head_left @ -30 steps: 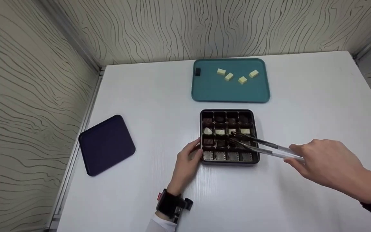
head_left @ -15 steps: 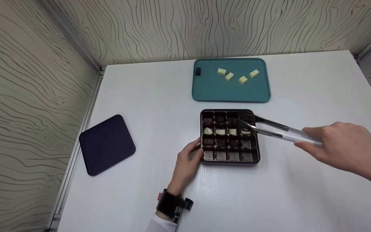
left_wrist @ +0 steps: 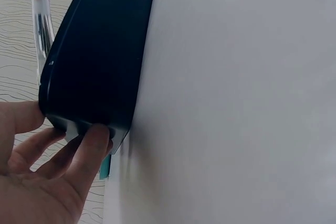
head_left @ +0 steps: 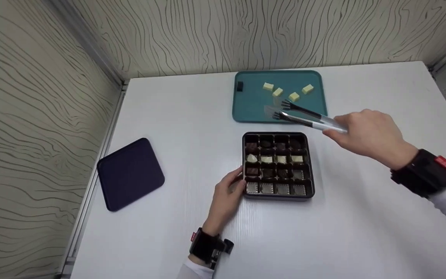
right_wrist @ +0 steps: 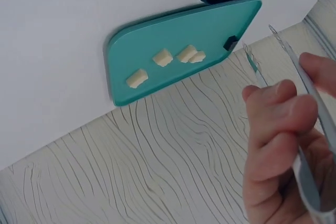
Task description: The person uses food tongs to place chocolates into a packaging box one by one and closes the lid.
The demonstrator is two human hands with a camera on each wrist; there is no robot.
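A square dark box of chocolates [head_left: 279,195] stands on the white table, divided into small compartments with dark and white pieces. My left hand [head_left: 225,197] holds its left side; the left wrist view shows the thumb and fingers on the box wall [left_wrist: 100,61]. My right hand [head_left: 370,133] grips metal tongs [head_left: 312,118] with dark tips, parted and with nothing between them. They hang over the front part of a teal tray [head_left: 254,110]. Several cream-white blocks [head_left: 294,96] lie on that tray, with one dark block [head_left: 240,86] near its left edge.
A dark purple square lid or tray [head_left: 130,174] lies at the left of the table. Wood-patterned panels [head_left: 223,35] rise behind and beside the table. In the box, the front row and one neighbouring compartment show only patterned bottoms.
My right hand has moved the tongs away from the box, up to the teal tray. Their tips have left the box's compartments. The left hand stays at the box's side.
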